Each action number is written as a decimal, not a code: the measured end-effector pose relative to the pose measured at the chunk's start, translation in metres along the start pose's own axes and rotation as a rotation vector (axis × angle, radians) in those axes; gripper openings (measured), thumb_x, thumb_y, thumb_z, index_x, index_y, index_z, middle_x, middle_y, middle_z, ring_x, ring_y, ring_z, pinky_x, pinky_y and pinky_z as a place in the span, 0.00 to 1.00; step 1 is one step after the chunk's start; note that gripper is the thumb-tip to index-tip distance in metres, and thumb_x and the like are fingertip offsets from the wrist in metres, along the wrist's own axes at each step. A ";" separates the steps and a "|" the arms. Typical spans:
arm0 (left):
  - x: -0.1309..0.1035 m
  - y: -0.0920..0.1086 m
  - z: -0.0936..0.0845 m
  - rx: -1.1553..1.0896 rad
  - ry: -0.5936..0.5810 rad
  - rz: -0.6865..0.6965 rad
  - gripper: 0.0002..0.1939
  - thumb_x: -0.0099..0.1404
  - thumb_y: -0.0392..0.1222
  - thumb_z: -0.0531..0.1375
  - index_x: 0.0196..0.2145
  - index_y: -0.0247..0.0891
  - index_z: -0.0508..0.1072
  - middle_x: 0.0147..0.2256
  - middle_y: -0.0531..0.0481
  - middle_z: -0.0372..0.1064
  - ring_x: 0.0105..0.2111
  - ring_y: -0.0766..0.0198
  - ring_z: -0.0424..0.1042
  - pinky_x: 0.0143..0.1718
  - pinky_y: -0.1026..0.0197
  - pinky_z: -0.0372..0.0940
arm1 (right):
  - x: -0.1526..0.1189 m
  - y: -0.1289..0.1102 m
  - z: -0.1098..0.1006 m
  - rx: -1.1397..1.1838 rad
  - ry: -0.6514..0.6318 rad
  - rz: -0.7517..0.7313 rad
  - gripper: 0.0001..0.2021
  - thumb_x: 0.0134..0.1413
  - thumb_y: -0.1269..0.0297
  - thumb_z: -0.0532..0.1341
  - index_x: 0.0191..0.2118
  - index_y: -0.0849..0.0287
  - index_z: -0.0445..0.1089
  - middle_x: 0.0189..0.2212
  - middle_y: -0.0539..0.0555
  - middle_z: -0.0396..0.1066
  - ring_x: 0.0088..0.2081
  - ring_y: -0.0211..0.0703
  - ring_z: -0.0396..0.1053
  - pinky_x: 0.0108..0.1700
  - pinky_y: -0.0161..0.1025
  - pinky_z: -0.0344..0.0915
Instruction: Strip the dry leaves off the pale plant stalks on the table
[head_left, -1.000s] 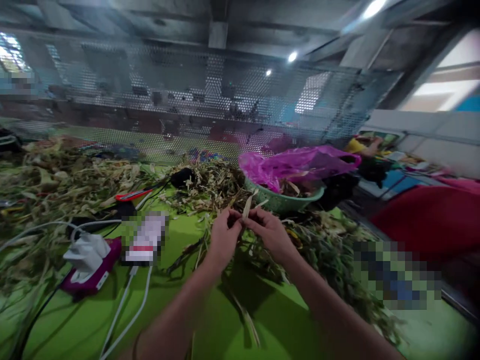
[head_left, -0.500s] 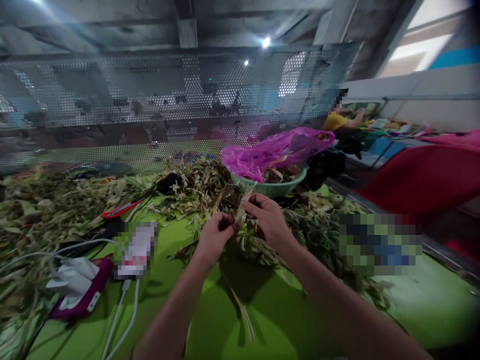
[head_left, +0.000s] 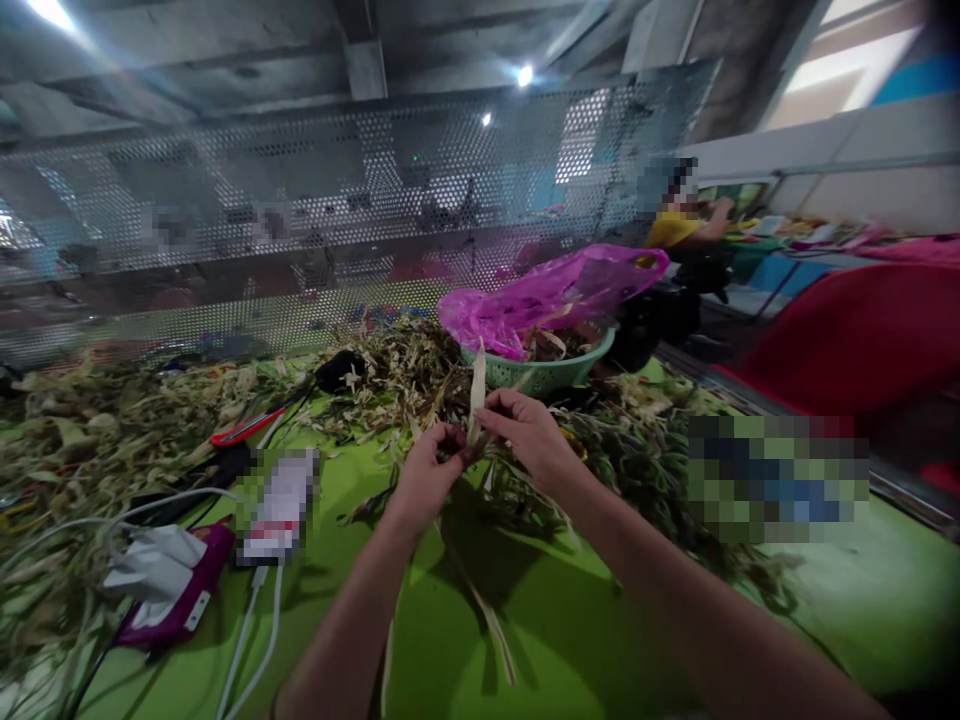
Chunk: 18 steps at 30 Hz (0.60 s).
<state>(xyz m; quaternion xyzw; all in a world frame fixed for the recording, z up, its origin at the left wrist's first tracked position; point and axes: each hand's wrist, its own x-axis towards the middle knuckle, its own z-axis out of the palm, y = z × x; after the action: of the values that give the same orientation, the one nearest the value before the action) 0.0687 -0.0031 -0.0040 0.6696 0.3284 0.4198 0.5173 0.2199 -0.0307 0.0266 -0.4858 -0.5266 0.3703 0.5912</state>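
Between my hands a pale, flat strip of dried husk (head_left: pixel 478 385) stands nearly upright. My left hand (head_left: pixel 426 478) is closed, thumb and fingers pinching the strip's lower end. Higher up, my right hand (head_left: pixel 534 440) pinches the same strip between thumb and fingers. Below my left hand a long thin dried strand (head_left: pixel 486 615) trails down onto the green table (head_left: pixel 442 670). Dark green and brown dried leaves (head_left: pixel 645 470) lie around and behind my right hand, and the lower end of the strip is partly hidden by my fingers.
A green basket (head_left: pixel 547 374) with a pink plastic bag (head_left: pixel 555 290) stands behind my hands. To the left are a phone with cables (head_left: pixel 281 500), a tissue pack (head_left: pixel 172 590), a red cutter (head_left: pixel 244 428) and heaped dried leaves (head_left: pixel 82 430). A perforated screen (head_left: pixel 300 220) rises behind.
The strip has turned from leaning right to nearly upright. Both hands stay pinched on it in about the same place. The camera view has shifted slightly.
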 end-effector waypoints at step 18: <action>-0.004 0.008 0.001 -0.492 -0.031 -0.320 0.19 0.45 0.49 0.69 0.30 0.35 0.70 0.27 0.53 0.68 0.26 0.69 0.68 0.32 0.65 0.62 | -0.003 -0.012 -0.001 0.151 -0.099 -0.038 0.11 0.47 0.57 0.65 0.30 0.57 0.65 0.26 0.47 0.66 0.29 0.37 0.64 0.35 0.36 0.62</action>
<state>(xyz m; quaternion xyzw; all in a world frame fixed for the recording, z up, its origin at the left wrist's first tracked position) 0.0681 -0.0086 0.0028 0.4702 0.3104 0.3898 0.7285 0.2199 -0.0366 0.0372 -0.4110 -0.5347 0.4213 0.6064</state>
